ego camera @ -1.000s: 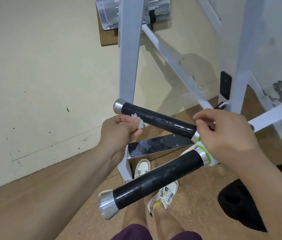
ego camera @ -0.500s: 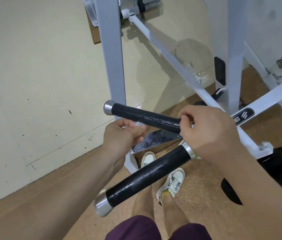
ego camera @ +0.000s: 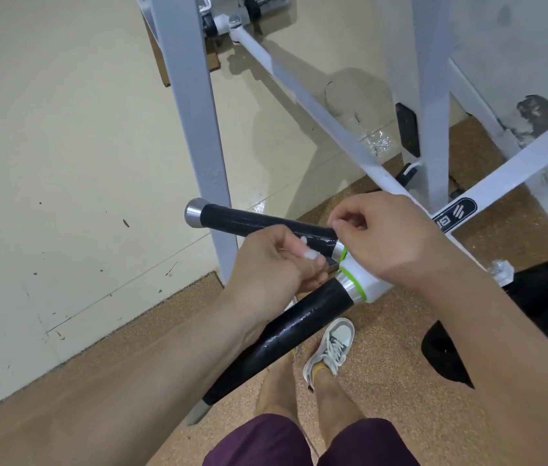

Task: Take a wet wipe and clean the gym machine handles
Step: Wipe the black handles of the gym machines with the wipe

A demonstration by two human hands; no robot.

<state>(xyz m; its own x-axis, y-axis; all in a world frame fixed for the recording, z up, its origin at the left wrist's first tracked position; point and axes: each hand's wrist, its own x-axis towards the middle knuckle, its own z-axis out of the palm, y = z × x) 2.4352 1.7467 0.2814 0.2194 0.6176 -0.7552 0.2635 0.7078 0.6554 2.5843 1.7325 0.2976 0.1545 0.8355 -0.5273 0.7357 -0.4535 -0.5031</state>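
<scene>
left hand [ego camera: 272, 267] and right hand [ego camera: 390, 237], fingers curled tight on the wet wipe [ego camera: 309, 253], beside upper handle [ego camera: 259, 222]

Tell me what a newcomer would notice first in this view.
Two glossy black handles, the upper handle and lower handle, spread in a V from a white, green-ringed hub at centre. Both hands crowd that hub: the left hand pinches a scrap of white wipe, the right hand curls beside it. A grey frame post rises behind.
</scene>
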